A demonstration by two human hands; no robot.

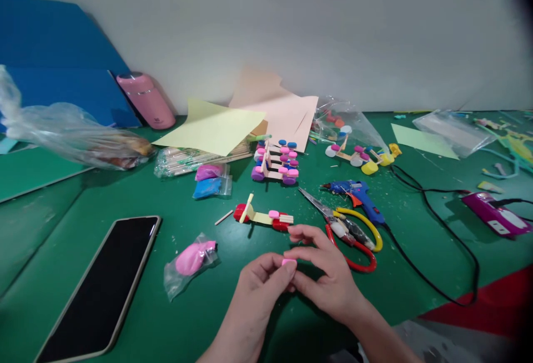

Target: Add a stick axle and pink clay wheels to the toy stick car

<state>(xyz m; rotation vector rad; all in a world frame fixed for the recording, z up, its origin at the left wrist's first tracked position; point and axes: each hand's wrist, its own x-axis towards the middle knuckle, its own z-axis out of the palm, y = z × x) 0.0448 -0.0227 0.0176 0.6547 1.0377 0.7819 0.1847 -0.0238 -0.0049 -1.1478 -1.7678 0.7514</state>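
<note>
A small piece of pink clay (pixel 288 262) sits between the fingertips of both hands, low in the centre of the view. My left hand (pixel 262 291) pinches it with the thumb on top. My right hand (pixel 327 274) has its thumb and index finger closed against the other side, while its other fingers are loosely bent. Just beyond the hands lies a small scooter-like model (pixel 260 217) with red wheels, a pale stick body and one pink piece on it. A plastic bag of pink clay (pixel 191 258) rests to the left.
Scissors (pixel 353 241) and a blue glue gun (pixel 358 193) lie at the right; its black cord (pixel 433 280) loops over the table. Several finished models (pixel 275 163) stand behind. A phone (pixel 102 285) lies left, a pink bottle (pixel 147 101) at the back.
</note>
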